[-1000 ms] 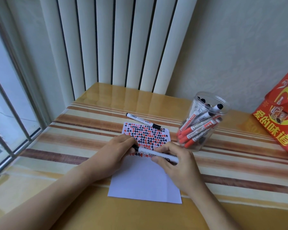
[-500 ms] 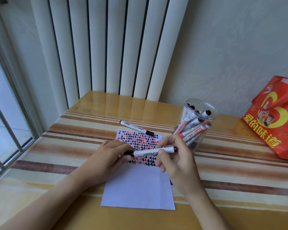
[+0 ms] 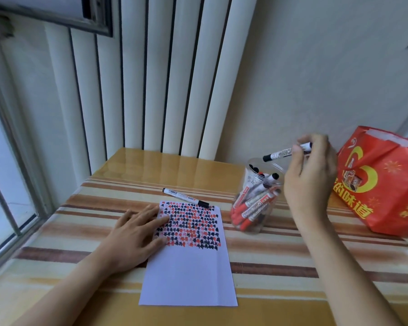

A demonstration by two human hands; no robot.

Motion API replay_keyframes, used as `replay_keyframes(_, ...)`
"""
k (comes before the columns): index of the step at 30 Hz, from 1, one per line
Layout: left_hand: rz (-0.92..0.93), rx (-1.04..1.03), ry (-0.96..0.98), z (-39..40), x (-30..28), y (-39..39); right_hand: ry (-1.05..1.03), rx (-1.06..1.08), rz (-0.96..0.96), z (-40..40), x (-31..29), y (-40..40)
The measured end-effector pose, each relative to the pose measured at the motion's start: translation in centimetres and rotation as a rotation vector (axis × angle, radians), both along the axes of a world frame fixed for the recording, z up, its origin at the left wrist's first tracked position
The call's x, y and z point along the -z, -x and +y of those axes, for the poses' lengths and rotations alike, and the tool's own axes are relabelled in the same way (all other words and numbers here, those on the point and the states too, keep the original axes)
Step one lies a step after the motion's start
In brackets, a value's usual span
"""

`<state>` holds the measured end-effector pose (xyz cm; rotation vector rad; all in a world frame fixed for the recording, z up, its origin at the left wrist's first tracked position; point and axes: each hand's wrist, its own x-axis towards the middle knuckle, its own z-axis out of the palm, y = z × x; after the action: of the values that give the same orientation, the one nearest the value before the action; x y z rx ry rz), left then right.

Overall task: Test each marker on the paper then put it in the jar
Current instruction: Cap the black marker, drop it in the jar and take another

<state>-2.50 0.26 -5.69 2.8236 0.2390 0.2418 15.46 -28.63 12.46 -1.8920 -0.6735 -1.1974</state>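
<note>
My right hand [image 3: 310, 175] pinches a white marker with a black cap [image 3: 283, 153], held almost level just above the mouth of the clear plastic jar [image 3: 254, 203]. The jar stands right of the paper and holds several red and black markers. My left hand [image 3: 137, 231] rests flat, fingers straight, on the left edge of the white paper [image 3: 189, 276], whose upper half is covered with red and black marks. Another white marker with a black cap [image 3: 185, 197] lies on the table just beyond the paper's top edge.
A red printed bag [image 3: 384, 184] stands at the right, close behind my right hand. The striped table [image 3: 80, 222] meets a window frame [image 3: 14, 161] on the left and white vertical blinds [image 3: 163, 78] at the back wall.
My right hand lifted the capped marker off the paper and carried it right and up to above the jar. My left hand let go of the marker and now lies flat on the paper.
</note>
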Motion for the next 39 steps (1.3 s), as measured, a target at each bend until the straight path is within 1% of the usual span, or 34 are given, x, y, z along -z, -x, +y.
replay_keyframes(3,0.016,0.0,0.001,-0.1,-0.1,0.1,0.248,0.005,0.296,0.5,1.5,-2.8)
replay_keyframes(4,0.02,-0.001,0.001,-0.1,-0.1,0.1,0.356,0.029,0.353,0.7,2.1,-3.3)
replay_keyframes(6,0.028,-0.001,-0.01,-0.2,-0.2,0.1,0.529,0.101,0.399,0.9,2.8,-3.4)
replay_keyframes(7,0.032,-0.001,-0.017,-0.2,-0.2,0.0,0.561,0.116,0.411,1.0,2.9,-3.2)
replay_keyframes(9,0.039,-0.001,-0.018,-0.3,-0.2,0.0,0.558,0.131,0.416,1.2,3.1,-3.1)
replay_keyframes(10,0.04,0.0,-0.016,-0.3,-0.2,0.0,0.532,0.143,0.385,1.3,3.0,-2.8)
replay_keyframes(11,0.035,0.003,-0.016,-0.3,-0.2,0.0,0.483,0.157,0.314,1.5,3.0,-2.5)
replay_keyframes(13,0.024,0.005,-0.016,-0.3,-0.2,-0.1,0.354,0.143,0.088,2.3,3.0,-1.0)
replay_keyframes(14,0.026,0.001,-0.021,-0.4,-0.3,-0.1,0.306,0.1,-0.023,3.0,2.9,-0.1)
replay_keyframes(15,0.03,-0.003,-0.028,-0.4,-0.3,0.0,0.293,0.018,-0.094,3.9,3.1,0.7)
replay_keyframes(16,0.029,-0.005,-0.03,-0.4,-0.3,0.0,0.321,-0.091,-0.098,5.0,3.4,1.4)
replay_keyframes(17,0.024,-0.006,-0.026,-0.5,-0.3,0.1,0.386,-0.194,-0.028,6.3,4.0,1.8)
replay_keyframes(18,0.019,-0.005,-0.018,-0.5,-0.4,0.1,0.482,-0.267,0.092,7.7,5.0,2.0)
replay_keyframes(20,0.013,-0.001,-0.007,-0.6,-0.6,0.2,0.653,-0.293,0.316,10.2,7.5,1.8)
replay_keyframes(21,0.013,-0.001,-0.008,-0.6,-0.6,0.2,0.696,-0.27,0.372,11.2,8.8,1.4)
replay_keyframes(25,0.01,-0.004,-0.013,-0.6,-0.6,0.3,0.825,-0.122,0.458,13.2,13.3,-0.4)
replay_keyframes(28,0.024,0.006,-0.019,-0.6,-0.7,0.2,0.873,-0.054,0.486,13.3,14.8,-1.0)
replay_keyframes(30,0.018,0.017,-0.012,-0.6,-0.8,0.2,0.844,-0.027,0.476,13.0,14.9,-0.9)
replay_keyframes(31,-0.003,0.02,0.004,-0.6,-0.8,0.2,0.789,-0.022,0.468,12.8,14.7,-0.5)
replay_keyframes(33,-0.093,0.007,0.037,-0.5,-0.9,0.1,0.594,-0.075,0.474,11.9,14.2,1.1)
replay_keyframes(34,-0.154,-0.001,0.034,-0.6,-1.0,0.1,0.492,-0.146,0.511,11.2,14.2,2.1)
replay_keyframes(36,-0.266,0.013,0.009,-1.0,-1.5,0.0,0.306,-0.355,0.679,9.9,14.5,4.4)
replay_keyframes(39,-0.355,0.119,0.028,-2.5,-2.0,0.0,0.058,-0.75,1.031,8.2,14.6,7.9)
